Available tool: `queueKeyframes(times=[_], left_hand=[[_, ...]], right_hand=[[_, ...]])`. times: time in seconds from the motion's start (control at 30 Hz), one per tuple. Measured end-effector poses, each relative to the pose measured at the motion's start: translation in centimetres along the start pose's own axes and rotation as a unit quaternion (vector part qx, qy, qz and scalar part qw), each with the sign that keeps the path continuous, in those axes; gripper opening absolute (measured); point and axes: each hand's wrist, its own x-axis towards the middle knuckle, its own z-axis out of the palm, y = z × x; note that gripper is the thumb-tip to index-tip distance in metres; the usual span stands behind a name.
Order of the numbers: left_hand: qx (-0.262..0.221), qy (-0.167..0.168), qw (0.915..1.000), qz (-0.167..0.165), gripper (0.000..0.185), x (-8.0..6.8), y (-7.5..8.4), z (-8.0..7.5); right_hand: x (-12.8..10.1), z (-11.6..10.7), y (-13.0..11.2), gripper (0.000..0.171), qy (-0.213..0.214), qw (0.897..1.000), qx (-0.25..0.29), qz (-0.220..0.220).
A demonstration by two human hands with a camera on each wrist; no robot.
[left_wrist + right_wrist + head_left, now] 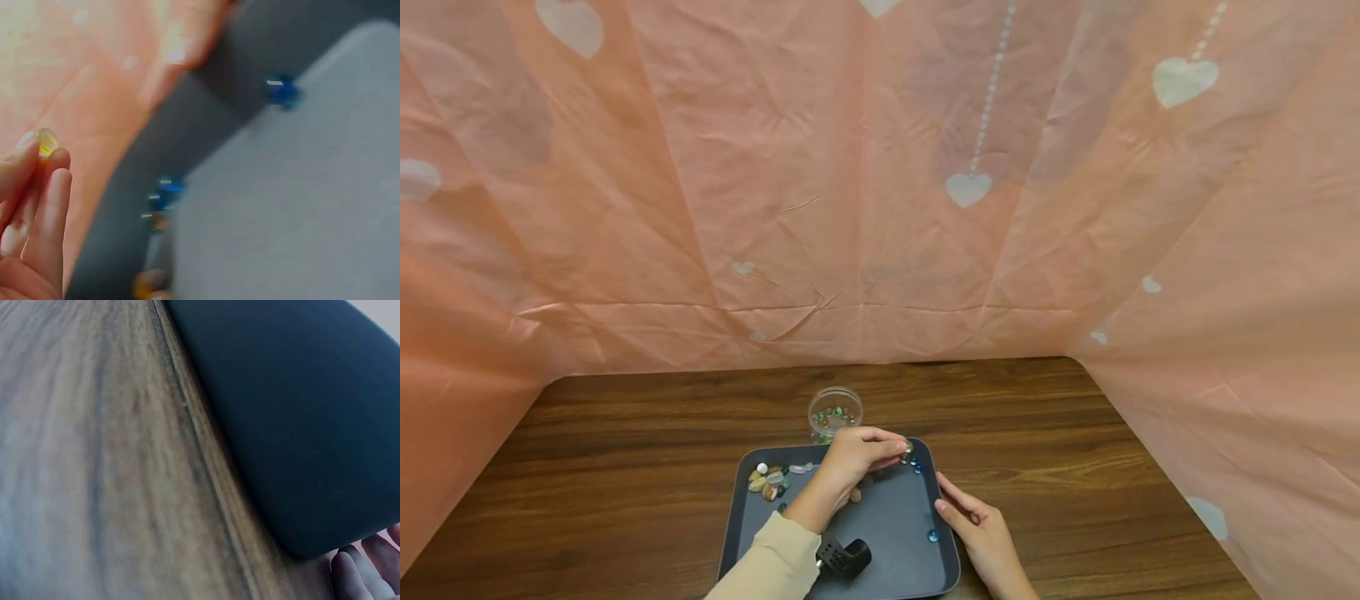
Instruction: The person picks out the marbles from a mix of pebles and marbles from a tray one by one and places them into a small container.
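My left hand reaches over the far right part of a dark grey tray. Between thumb and fingertips it pinches a clear yellowish marble. Below it, small blue marbles and an amber one lie along the tray's right edge. Another blue marble sits nearer along that side. My right hand rests against the tray's right rim, thumb and forefinger extended and touching it. In the right wrist view its fingertips show at the tray's outer wall.
Behind the tray stands a clear round container with green marbles in it. Mixed pebbles gather in the tray's far left corner, and a brown stone lies near my left wrist. A pink cloth encloses the wooden table.
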Motion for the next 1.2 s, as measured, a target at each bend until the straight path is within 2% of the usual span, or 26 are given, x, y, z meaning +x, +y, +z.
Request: queueKeyframes(times=[0.2, 0.4, 0.5, 0.57, 0.6, 0.63, 0.73, 0.77, 0.83, 0.97, 1.1, 1.2], left_hand=[[-0.074, 0.058, 0.9955, 0.014, 0.028, 0.0, 2.5, -2.6], [-0.095, 0.134, 0.9859, 0.03, 0.024, 0.3, 4.2, -5.1], [-0.05, 0.159, 0.9856, 0.028, 0.022, 0.3, 4.4, -6.0], [0.044, 0.176, 0.9829, 0.033, 0.02, 0.2, 4.5, -6.3], [0.104, 0.185, 0.9764, 0.04, 0.018, 0.2, 4.5, -6.3], [0.169, 0.191, 0.9659, 0.047, 0.016, 0.1, 4.4, -6.3], [0.337, 0.203, 0.9159, 0.078, 0.01, -0.1, 4.2, -6.0], [0.373, 0.203, 0.901, 0.09, 0.008, -0.1, 4.1, -5.8], [0.419, 0.196, 0.8798, 0.111, 0.006, -0.2, 3.9, -5.6], [0.463, 0.192, 0.855, 0.131, 0.004, -0.1, 3.7, -5.2], [0.479, 0.187, 0.8464, 0.137, 0.004, 0.0, 3.6, -5.1], [0.475, 0.188, 0.8471, 0.147, 0.004, 0.0, 3.6, -5.2]], right_hand=[[0.1, 0.1, 0.0, 0.043, 0.002, 1.0, -0.001, 0.005], [0.1, 0.1, 0.0, 0.042, 0.007, 1.0, -0.002, 0.003], [0.1, 0.1, 0.0, 0.042, 0.008, 1.0, -0.003, 0.004], [0.1, 0.1, -0.1, 0.043, 0.008, 1.0, -0.005, 0.004], [0.1, 0.1, -0.1, 0.043, 0.007, 1.0, -0.004, 0.005], [0.0, 0.0, -0.1, 0.043, 0.007, 1.0, -0.003, 0.005], [0.0, 0.0, -0.1, 0.043, 0.007, 1.0, 0.001, 0.006], [0.0, 0.0, -0.1, 0.043, 0.008, 1.0, 0.0, 0.006], [0.0, 0.1, -0.1, 0.042, 0.009, 1.0, -0.003, 0.005], [0.0, 0.1, -0.2, 0.042, 0.01, 1.0, -0.007, 0.003], [0.0, 0.0, -0.2, 0.042, 0.006, 1.0, -0.006, 0.0], [0.0, 0.0, -0.2, 0.043, 0.004, 1.0, -0.01, -0.002]])
